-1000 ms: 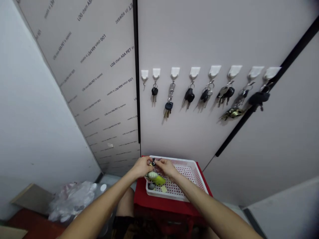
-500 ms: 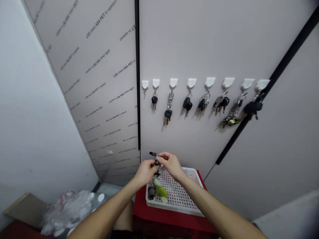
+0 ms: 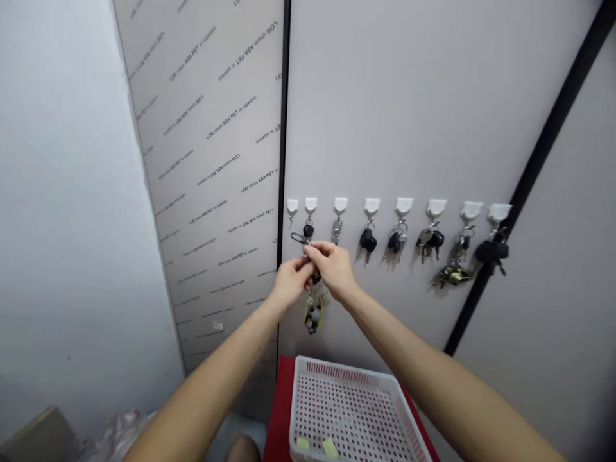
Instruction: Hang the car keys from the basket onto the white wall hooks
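A bunch of keys (image 3: 313,316) with a dark loop (image 3: 299,238) at its top is held between both of my hands in front of the wall. My left hand (image 3: 292,282) is closed, pinching the bunch just below the loop. Beside it, my right hand (image 3: 335,268) is closed at the base of the loop. Keys and yellowish and grey trinkets dangle under my fingers, partly hidden. The leftmost white hook (image 3: 292,206) sits just above the loop. A small black key (image 3: 308,230) hangs from the neighbouring hook, close to my fingertips.
Several white hooks run rightward in a row, bearing key sets such as the black keys (image 3: 367,240) and a brassy bunch (image 3: 455,275). Below stands a white perforated basket (image 3: 356,367) on a red surface (image 3: 283,410), with pale yellow pieces (image 3: 330,447) inside. Plastic bags (image 3: 120,436) lie lower left.
Both hands have lifted the bunch of keys up from the basket towards the hooks. The yellow-green and grey trinkets now hang free of the basket. The view has shifted too.
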### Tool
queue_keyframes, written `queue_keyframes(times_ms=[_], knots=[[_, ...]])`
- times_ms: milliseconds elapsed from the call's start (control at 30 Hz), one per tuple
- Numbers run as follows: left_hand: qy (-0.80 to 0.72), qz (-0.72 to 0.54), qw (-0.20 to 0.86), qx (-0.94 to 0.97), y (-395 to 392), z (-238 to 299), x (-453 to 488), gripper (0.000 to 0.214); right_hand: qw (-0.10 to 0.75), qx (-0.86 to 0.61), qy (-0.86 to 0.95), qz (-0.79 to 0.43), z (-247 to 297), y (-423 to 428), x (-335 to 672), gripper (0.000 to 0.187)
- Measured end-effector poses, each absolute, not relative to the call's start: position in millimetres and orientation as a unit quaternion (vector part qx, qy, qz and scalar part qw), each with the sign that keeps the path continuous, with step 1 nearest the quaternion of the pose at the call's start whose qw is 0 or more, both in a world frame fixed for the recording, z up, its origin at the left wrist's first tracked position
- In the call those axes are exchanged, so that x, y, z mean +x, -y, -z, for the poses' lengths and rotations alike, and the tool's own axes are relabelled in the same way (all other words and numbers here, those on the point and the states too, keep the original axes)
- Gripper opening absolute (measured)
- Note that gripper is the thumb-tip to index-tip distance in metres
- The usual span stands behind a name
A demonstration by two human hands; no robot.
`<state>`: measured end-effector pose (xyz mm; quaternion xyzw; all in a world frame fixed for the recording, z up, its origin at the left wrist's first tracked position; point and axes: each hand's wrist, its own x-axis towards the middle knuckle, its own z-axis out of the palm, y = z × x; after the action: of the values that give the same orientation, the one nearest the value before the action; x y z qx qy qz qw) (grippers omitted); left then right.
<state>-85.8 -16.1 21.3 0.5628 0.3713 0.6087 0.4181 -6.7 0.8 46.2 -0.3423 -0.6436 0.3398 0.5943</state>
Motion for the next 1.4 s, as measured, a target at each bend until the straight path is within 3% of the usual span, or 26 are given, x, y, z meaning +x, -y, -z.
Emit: queue_keyframes(times_ms=[233,567,1067,1167,1300,1400], knots=[[-0.354,-0.627,0.445,0.533,-11,-47,-112,0.024,0.640,-0.378,0.595,-0.306,-64,-34,-42,0.029],[-0.425,-0.585,0.422,0.547,-24,-51,-130,0.025,0.629,-0.480,0.578,-0.201,-60,-52,-59,0.028],[-0.509,-0.588,0.333,0.533,-32,-31,-129,0.008,0.550,-0.454,0.669,-0.209,-25,-45,-30,0.026],[-0.527,-0.612,0.305,0.504,-28,-27,-131,0.014,0.534,-0.446,0.679,-0.235,-13,-40,-10,0.023],[-0.532,-0.677,0.167,0.480,-22,-21,-130,0.023,0.496,-0.446,0.681,-0.301,-2,-31,24,0.020],[-0.455,-0.700,0.197,0.514,-13,-25,-115,0.027,0.481,-0.415,0.711,-0.300,-11,-17,50,0.023]])
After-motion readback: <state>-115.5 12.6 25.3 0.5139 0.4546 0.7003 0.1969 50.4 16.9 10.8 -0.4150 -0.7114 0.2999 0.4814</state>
